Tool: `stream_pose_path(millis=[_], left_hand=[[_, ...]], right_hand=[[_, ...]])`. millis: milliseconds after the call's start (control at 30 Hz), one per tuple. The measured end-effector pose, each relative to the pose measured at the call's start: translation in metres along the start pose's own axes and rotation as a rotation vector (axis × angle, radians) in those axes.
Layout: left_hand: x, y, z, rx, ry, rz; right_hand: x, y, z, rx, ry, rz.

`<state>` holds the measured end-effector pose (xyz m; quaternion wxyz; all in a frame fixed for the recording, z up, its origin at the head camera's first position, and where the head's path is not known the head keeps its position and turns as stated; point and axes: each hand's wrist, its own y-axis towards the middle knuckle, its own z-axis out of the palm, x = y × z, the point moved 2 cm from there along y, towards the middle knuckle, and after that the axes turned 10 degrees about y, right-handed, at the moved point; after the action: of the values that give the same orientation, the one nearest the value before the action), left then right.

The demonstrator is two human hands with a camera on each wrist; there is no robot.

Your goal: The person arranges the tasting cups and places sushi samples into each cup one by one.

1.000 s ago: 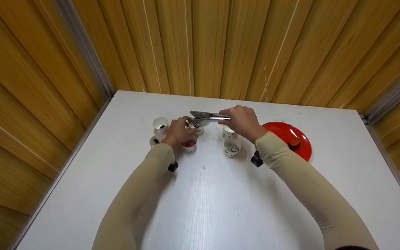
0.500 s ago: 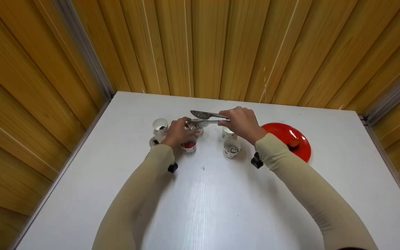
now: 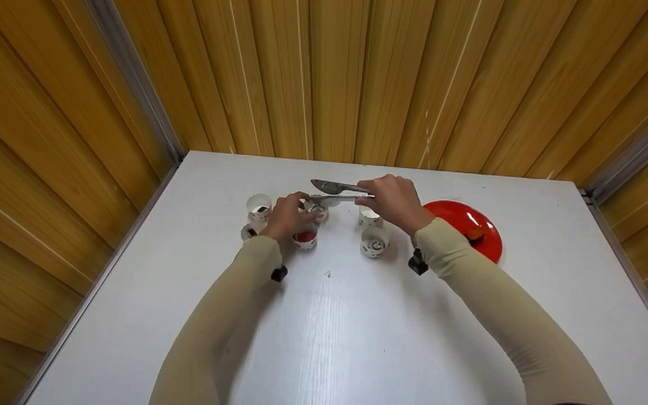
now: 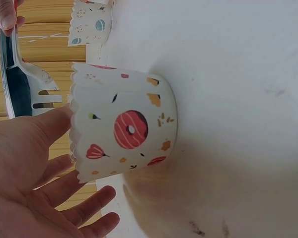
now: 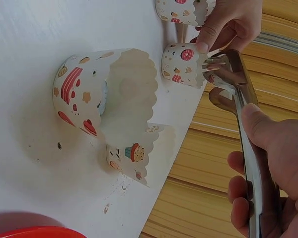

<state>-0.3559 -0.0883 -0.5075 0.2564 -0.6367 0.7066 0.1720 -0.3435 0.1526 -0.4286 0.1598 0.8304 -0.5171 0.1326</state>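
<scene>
My left hand (image 3: pixel 286 216) holds a paper baking cup (image 4: pixel 129 124) near its scalloped rim, the thumb on the near side and other fingers reaching past it. The cup stands on the white table and is printed with a pink doughnut. My right hand (image 3: pixel 394 199) grips metal serving tongs (image 5: pixel 246 139), their arms apart, one end slotted like a fork. In the right wrist view the fork end overlaps the rim of that cup. Just in front stands a cup with red contents (image 3: pixel 305 245).
Two more cups, a rear one (image 3: pixel 259 202) and a front one (image 3: pixel 246 232), stand left of my left hand. Another pair, a front cup (image 3: pixel 373 252) and a cup behind it (image 3: pixel 369 221), stands below my right hand. A red plate (image 3: pixel 490 247) with an orange-brown piece (image 3: pixel 475 234) lies at right.
The tongs' arms stand slightly farther apart than a second ago. Both hands keep nearly the same place, and the head view has tilted a little.
</scene>
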Motion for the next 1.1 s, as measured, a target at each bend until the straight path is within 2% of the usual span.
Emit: stream_pose_path(millis=[467, 600, 800, 1100], left_hand=[[-0.001, 0.002, -0.001, 0.037, 0.015, -0.014], [-0.001, 0.003, -0.002, 0.040, 0.030, -0.008], [0.000, 0.003, -0.003, 0.055, 0.030, -0.032], [0.002, 0.002, -0.006, 0.066, 0.011, -0.015]], right_hand=[[-0.013, -0.013, -0.016, -0.024, -0.014, 0.005], [-0.021, -0.020, -0.024, -0.039, -0.029, 0.006], [-0.034, -0.032, -0.033, -0.060, -0.036, 0.019], [-0.058, -0.054, -0.047, -0.084, -0.056, 0.023]])
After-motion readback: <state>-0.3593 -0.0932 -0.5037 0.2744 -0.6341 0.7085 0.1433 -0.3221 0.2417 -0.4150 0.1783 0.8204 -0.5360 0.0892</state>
